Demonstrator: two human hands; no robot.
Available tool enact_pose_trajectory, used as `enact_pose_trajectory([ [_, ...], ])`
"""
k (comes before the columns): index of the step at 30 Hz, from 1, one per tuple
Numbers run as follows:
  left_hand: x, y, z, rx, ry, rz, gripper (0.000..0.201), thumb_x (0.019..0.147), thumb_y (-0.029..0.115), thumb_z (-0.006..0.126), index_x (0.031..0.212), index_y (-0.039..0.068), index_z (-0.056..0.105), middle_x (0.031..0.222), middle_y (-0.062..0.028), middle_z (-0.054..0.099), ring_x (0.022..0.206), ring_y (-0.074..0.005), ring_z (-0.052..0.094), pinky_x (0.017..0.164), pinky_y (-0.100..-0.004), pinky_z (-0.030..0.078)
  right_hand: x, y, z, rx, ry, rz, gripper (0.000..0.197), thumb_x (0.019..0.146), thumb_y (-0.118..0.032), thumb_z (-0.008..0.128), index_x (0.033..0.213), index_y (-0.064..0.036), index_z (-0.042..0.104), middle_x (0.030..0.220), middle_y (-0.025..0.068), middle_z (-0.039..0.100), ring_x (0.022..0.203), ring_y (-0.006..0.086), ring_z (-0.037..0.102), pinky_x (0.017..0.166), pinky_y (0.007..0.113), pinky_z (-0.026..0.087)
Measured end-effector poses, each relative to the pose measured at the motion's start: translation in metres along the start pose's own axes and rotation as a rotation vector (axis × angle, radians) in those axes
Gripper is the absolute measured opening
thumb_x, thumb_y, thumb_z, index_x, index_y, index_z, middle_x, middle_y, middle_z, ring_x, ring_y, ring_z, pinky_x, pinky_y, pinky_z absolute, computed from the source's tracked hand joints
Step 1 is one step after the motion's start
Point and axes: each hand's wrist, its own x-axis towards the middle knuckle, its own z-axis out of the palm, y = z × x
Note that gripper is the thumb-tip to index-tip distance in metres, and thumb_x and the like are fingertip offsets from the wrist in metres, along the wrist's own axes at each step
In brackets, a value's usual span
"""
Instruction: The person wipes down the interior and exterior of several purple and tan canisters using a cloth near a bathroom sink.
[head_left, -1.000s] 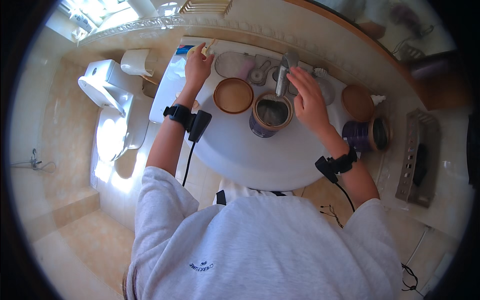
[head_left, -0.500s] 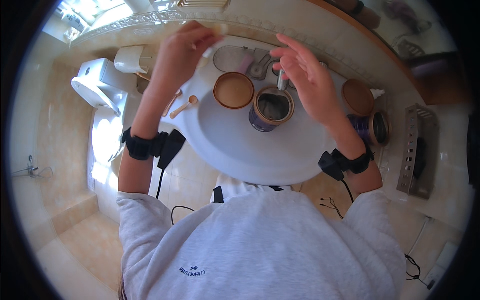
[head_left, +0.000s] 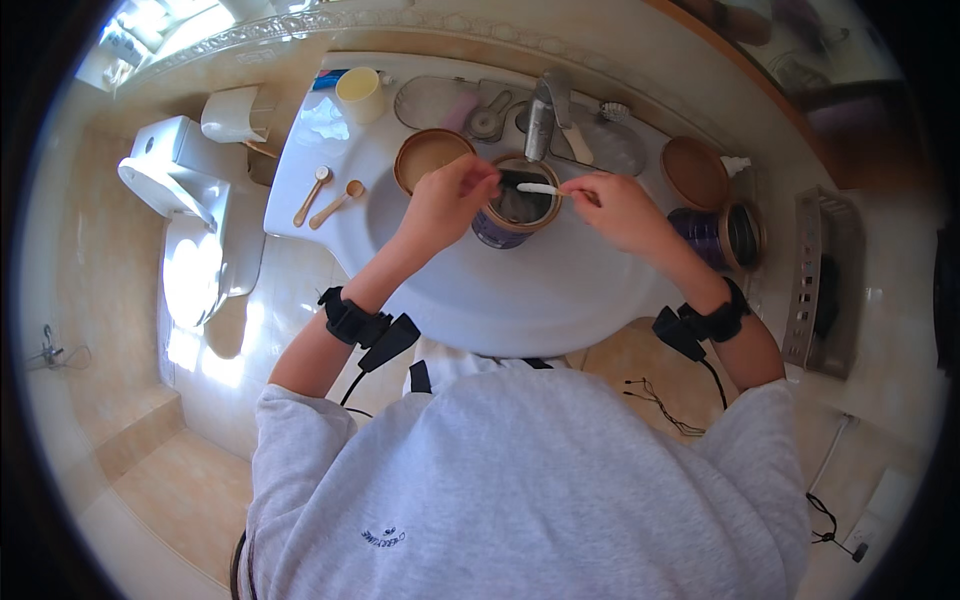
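Observation:
An open purple tin can (head_left: pixel 503 232) with a gold rim stands in the white washbasin (head_left: pixel 470 300), under the tap (head_left: pixel 540 125). Its inside looks dark grey. My right hand (head_left: pixel 622 212) pinches the thin end of a slim white stick-like thing (head_left: pixel 538 188), whose thicker white part lies over the can's mouth; its kind is unclear. At the can's left rim is my left hand (head_left: pixel 447 200), fingers pinched together; what they hold, if anything, is hidden. Just behind that hand sits a round brown lid (head_left: pixel 433 158), partly covered by it.
Two small measuring scoops (head_left: pixel 337 204) lie on the left ledge, a pale yellow cup (head_left: pixel 359 95) behind them. On the right are another purple can (head_left: pixel 735 237) on its side, a brown lid (head_left: pixel 693 172) and a grey basket (head_left: pixel 826 285). A toilet (head_left: pixel 195 205) is at left.
Both hands have come down and together over the can, the left from near the back left ledge, the right from beside the tap. The white stick now shows in my right hand.

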Motion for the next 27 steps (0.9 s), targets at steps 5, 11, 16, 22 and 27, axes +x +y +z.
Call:
enact_pose_trajectory([
  [5,-0.008,-0.063,0.023,0.052,-0.254,-0.623,0.048,0.079,0.044,0.048,0.096,-0.001,0.052,0.071,-0.0092,0.061,0.063,-0.0157,0.059,0.055,-0.0242,0.047,0.047,0.049,0.056,-0.243,-0.008,-0.152,0.019,0.07,-0.011,0.049,0.081,-0.0009,0.061,0.071,0.0148,0.058,0.068,0.0281,0.057,0.06,0.036,0.045],
  [11,0.011,-0.075,0.05,-0.204,-0.251,-0.895,0.05,0.08,0.045,0.044,0.103,0.001,0.045,0.075,-0.0119,0.061,0.06,-0.0151,0.058,0.051,-0.0246,0.047,0.098,0.053,0.086,-0.697,-0.282,-0.094,0.013,0.066,-0.01,0.053,0.073,-0.0029,0.062,0.074,0.0119,0.06,0.073,0.0272,0.058,0.062,0.037,0.046],
  [16,0.023,-0.082,0.067,-0.377,-0.248,-0.9,0.036,0.082,0.031,0.039,0.095,0.0,0.049,0.074,-0.0133,0.061,0.056,-0.0162,0.058,0.047,-0.0245,0.047,0.104,0.067,0.083,-0.891,-0.284,-0.23,0.011,0.064,-0.01,0.056,0.072,-0.0058,0.063,0.075,0.0095,0.062,0.073,0.0243,0.059,0.061,0.035,0.047],
  [22,0.022,-0.09,0.07,-0.438,-0.22,-0.936,0.032,0.083,0.026,0.034,0.092,0.0,0.051,0.072,-0.0131,0.061,0.055,-0.0169,0.058,0.045,-0.025,0.047,0.092,0.044,0.072,-0.868,-0.427,-0.274,0.011,0.061,-0.006,0.055,0.069,-0.0031,0.062,0.073,0.0129,0.06,0.071,0.0274,0.059,0.059,0.036,0.047],
  [27,0.025,-0.085,0.073,-0.448,-0.199,-0.883,0.032,0.082,0.024,0.035,0.088,-0.003,0.052,0.067,-0.0135,0.06,0.053,-0.019,0.058,0.044,-0.0271,0.047,0.11,0.059,0.102,-0.721,-0.358,-0.379,0.01,0.06,-0.006,0.055,0.068,-0.0036,0.062,0.072,0.0128,0.06,0.07,0.0278,0.059,0.057,0.037,0.047],
])
